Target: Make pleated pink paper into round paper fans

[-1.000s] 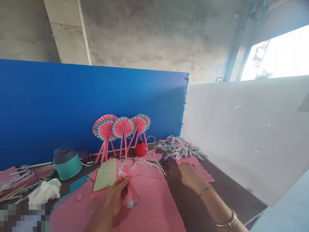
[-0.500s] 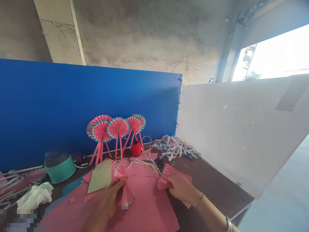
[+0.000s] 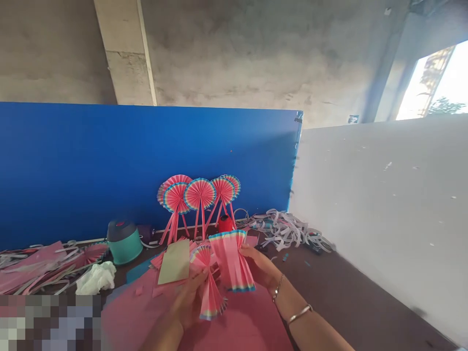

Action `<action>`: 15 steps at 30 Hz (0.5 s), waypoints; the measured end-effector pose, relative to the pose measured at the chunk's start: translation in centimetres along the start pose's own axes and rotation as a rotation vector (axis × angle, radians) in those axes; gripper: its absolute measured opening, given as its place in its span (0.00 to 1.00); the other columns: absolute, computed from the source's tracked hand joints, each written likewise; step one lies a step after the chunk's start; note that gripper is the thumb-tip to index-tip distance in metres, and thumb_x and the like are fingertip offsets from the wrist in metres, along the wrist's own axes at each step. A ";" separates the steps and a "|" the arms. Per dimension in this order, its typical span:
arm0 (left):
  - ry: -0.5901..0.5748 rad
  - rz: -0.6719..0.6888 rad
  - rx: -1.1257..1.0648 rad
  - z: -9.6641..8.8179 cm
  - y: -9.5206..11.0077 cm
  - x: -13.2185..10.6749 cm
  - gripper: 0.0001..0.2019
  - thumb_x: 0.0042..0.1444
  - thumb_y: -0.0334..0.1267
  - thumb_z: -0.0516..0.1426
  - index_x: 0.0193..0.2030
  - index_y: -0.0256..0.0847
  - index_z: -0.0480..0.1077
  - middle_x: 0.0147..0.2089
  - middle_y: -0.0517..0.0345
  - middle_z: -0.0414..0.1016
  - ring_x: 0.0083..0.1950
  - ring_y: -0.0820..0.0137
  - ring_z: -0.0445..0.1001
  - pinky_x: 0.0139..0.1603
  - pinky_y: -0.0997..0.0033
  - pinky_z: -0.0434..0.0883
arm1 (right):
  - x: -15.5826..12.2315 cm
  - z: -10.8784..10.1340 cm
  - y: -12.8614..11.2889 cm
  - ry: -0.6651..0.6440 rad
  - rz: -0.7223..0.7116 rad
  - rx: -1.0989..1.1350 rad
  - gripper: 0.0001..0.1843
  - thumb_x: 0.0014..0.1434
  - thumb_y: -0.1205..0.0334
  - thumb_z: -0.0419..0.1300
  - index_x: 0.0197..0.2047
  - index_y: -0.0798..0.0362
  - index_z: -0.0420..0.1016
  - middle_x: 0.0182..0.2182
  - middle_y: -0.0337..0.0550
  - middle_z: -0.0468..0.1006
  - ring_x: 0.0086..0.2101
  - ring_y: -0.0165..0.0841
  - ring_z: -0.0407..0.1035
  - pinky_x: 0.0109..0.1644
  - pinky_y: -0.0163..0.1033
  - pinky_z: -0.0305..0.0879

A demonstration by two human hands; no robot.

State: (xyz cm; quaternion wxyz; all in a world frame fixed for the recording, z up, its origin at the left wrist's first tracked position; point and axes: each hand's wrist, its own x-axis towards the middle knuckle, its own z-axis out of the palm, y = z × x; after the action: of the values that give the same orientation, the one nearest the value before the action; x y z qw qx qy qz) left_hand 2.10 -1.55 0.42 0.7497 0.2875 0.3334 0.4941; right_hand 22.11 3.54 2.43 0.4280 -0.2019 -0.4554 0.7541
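Observation:
My left hand [image 3: 187, 298] pinches a pink pleated paper fan [image 3: 209, 303] at its narrow middle, so both striped ends spread out. Close beside it, my right hand [image 3: 262, 267] grips the right side of a second pleated paper [image 3: 231, 261], pink with blue-and-yellow striped edges. This one is partly unfolded and wide. Beneath both hands lie pink paper sheets [image 3: 252, 319]. A pale yellow-green paper piece [image 3: 174, 262] rests just beyond my left hand.
Finished round paper fans [image 3: 200, 194] stand against a blue partition [image 3: 109, 161]. Nearby are a teal container [image 3: 125, 246], a red object [image 3: 225, 223], a crumpled white plastic bag [image 3: 95, 279] and a heap of paper strips [image 3: 288, 228]. A white panel [image 3: 383, 195] borders the right.
My right hand has brought its pleated paper up and left, next to the fan in my left hand, and the paper now faces me wider. The camera view has turned left.

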 end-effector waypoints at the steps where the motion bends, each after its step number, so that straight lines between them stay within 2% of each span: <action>1: 0.039 0.016 -0.015 -0.1 -0.2 0.2 0.16 0.46 0.45 0.65 0.39 0.38 0.76 0.45 0.47 0.79 0.55 0.53 0.71 0.54 0.53 0.69 | 0.2 0.0 0.8 -0.013 -0.004 0.026 0.14 0.50 0.57 0.65 0.40 0.54 0.77 0.36 0.47 0.80 0.39 0.39 0.74 0.46 0.43 0.66; 4: 0.083 0.068 -0.012 -0.3 -0.5 0.6 0.11 0.46 0.41 0.66 0.33 0.37 0.75 0.33 0.53 0.80 0.40 0.60 0.78 0.45 0.61 0.73 | 0.4 -0.2 2.3 0.016 0.013 0.054 0.14 0.49 0.59 0.67 0.39 0.54 0.77 0.35 0.45 0.80 0.36 0.37 0.74 0.46 0.42 0.66; 6: 0.064 0.089 -0.003 -0.1 -0.4 0.6 0.11 0.46 0.41 0.66 0.33 0.37 0.75 0.30 0.55 0.79 0.36 0.62 0.78 0.42 0.63 0.73 | 0.4 -0.5 2.6 0.069 0.002 0.039 0.12 0.48 0.59 0.68 0.36 0.54 0.77 0.32 0.43 0.79 0.33 0.35 0.73 0.43 0.41 0.66; 11: 0.099 0.147 0.092 0.5 0.0 0.2 0.15 0.41 0.44 0.68 0.33 0.38 0.75 0.33 0.53 0.79 0.40 0.61 0.76 0.43 0.64 0.71 | 0.3 -0.8 2.9 0.159 -0.006 -0.022 0.14 0.44 0.56 0.71 0.33 0.53 0.76 0.29 0.41 0.78 0.32 0.33 0.72 0.39 0.38 0.66; 15: 0.148 0.237 0.306 0.4 -0.2 0.4 0.17 0.38 0.49 0.68 0.29 0.38 0.76 0.29 0.55 0.77 0.36 0.64 0.75 0.40 0.67 0.69 | 0.2 -0.3 3.3 0.122 0.012 -0.068 0.15 0.43 0.54 0.71 0.32 0.53 0.75 0.29 0.41 0.77 0.32 0.33 0.71 0.39 0.38 0.65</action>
State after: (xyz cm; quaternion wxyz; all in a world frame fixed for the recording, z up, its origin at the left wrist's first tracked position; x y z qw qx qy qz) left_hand 2.64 -1.32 0.39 0.6075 0.3982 0.4225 0.5422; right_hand 20.71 3.12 -0.56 0.4434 -0.2644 -0.4525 0.7272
